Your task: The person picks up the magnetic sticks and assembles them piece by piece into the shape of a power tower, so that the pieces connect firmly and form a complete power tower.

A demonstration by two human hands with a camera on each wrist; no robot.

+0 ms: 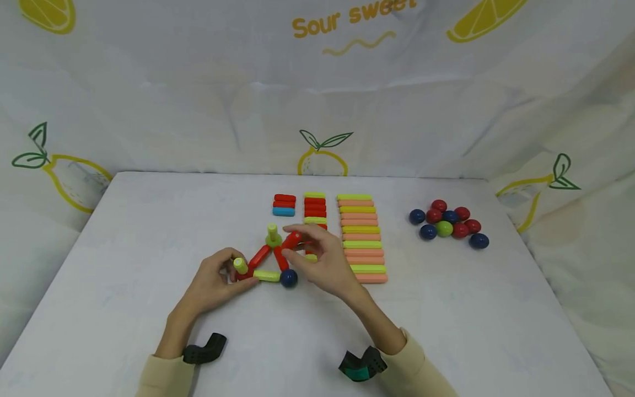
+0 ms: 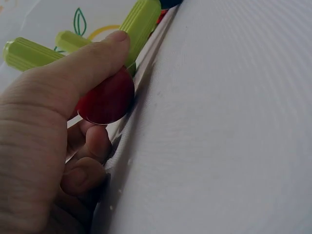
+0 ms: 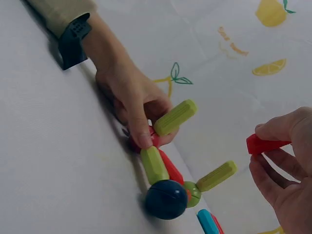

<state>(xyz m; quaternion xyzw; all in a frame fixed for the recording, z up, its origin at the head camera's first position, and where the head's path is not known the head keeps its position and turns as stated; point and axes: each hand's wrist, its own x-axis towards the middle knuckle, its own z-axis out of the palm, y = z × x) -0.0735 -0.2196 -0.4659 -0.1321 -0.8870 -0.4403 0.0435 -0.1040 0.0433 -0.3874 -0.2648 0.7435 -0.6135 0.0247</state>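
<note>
Frame: extends left from blue ball. Left hand grips red ball, left of blue ball. Right hand pinches red rod, clear of it. Apparent step: adding rods. Next, likely: align rod, press.

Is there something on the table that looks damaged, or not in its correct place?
No, nothing stands out. The spare sticks lie in tidy columns, the spare balls in one group, and the triangle that the left hand holds shows no visible break.

head: high, forward-down | left wrist: close at left hand | right wrist: farther, facing left hand | wrist views share: red ball
</note>
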